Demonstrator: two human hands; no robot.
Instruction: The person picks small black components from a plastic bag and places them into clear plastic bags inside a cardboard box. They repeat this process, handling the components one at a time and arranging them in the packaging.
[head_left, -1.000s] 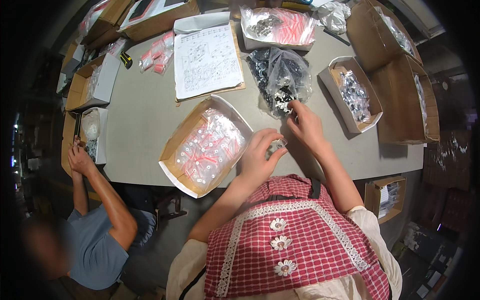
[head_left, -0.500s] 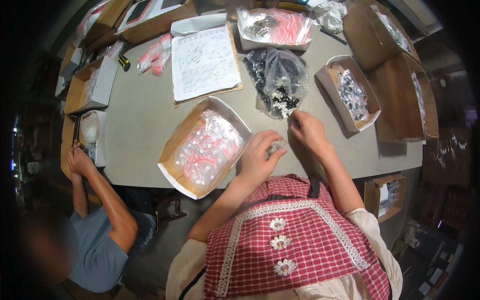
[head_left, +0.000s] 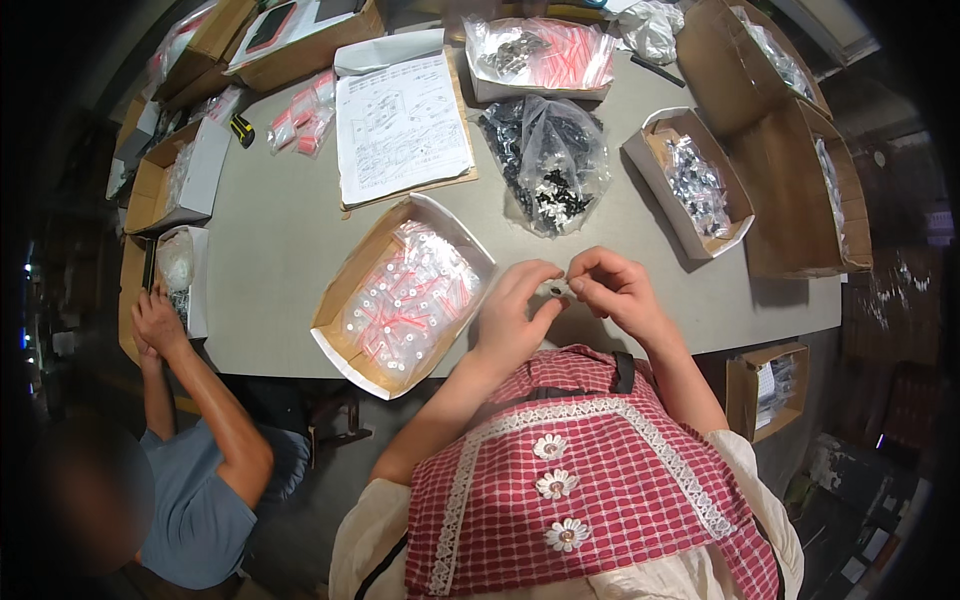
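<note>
Small clear bag point(head_left: 552, 287) is pinched by the left hand point(head_left: 508, 312) over the near surface point(head_left: 270, 280); the right hand point(head_left: 622, 292) is narrowed beside it, its grip untellable. A spill could be caused by slack fingers; beyond, black-and-white pieces point(head_left: 560, 202) could be scattered by a knock.

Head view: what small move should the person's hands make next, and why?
Perhaps the right hand should ease onto the small clear plastic item the left hand holds: its thumb and forefinger are close together right beside it, though anything between them is unclear.
</note>
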